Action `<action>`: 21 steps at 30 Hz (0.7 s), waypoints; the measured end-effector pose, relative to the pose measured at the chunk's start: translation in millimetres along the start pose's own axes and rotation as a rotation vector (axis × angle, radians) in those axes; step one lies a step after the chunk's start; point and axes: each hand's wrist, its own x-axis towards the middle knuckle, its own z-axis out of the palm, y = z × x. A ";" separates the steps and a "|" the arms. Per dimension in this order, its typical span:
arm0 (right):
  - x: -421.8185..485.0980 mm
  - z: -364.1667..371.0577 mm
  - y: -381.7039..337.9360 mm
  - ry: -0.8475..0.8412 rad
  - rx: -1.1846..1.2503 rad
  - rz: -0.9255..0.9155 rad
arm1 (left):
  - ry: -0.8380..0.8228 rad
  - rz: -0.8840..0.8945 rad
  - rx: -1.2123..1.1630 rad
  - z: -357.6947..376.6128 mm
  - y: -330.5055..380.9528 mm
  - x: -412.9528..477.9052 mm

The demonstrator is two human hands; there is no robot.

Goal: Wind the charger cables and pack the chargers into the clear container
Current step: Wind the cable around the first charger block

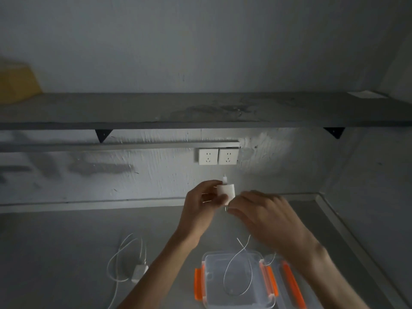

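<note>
Left hand (202, 204) is gripping a white charger (226, 190) above the table (66, 253). Right hand (263, 215) fingers are pinching its cable (243, 247), which is dangling over the clear container (214, 286), partly cut off below.

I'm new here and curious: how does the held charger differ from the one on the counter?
The held charger is up in the air, gripped by the left hand; the counter charger lies untouched. The held one's cable dangles in a loop over the container; the other's sprawls on the counter. Both are white, with cables unwound.
</note>
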 end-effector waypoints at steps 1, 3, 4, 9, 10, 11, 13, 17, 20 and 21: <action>4.8 -7.1 5.5 0.012 -0.012 -0.044 | -0.030 0.044 0.046 0.6 2.2 -3.9; 13.9 -21.4 18.1 0.041 -0.040 -0.126 | -0.081 0.100 0.126 1.8 8.2 -10.4; 18.0 -28.4 24.3 0.054 -0.035 -0.158 | -0.091 0.119 0.159 2.0 12.7 -12.9; 40.0 -48.1 44.4 0.154 0.103 -0.236 | -0.104 0.254 0.256 -3.4 43.9 -23.7; 43.1 -49.2 47.4 0.177 0.142 -0.221 | -0.121 0.270 0.255 -5.5 49.2 -26.0; 45.5 -49.8 50.5 0.196 0.193 -0.199 | -0.139 0.280 0.254 -7.6 53.8 -28.1; 48.6 -48.6 53.5 0.216 0.297 -0.162 | -0.160 0.284 0.249 -11.7 60.6 -30.5; 53.6 -42.8 50.1 0.210 0.423 -0.145 | -0.193 0.238 0.239 -15.3 69.5 -30.3; 59.5 -36.2 51.1 0.147 0.606 -0.036 | -0.191 0.206 0.226 -18.7 71.9 -28.0; 61.8 -32.2 52.8 0.092 0.713 0.049 | -0.176 0.199 0.217 -20.6 71.4 -26.1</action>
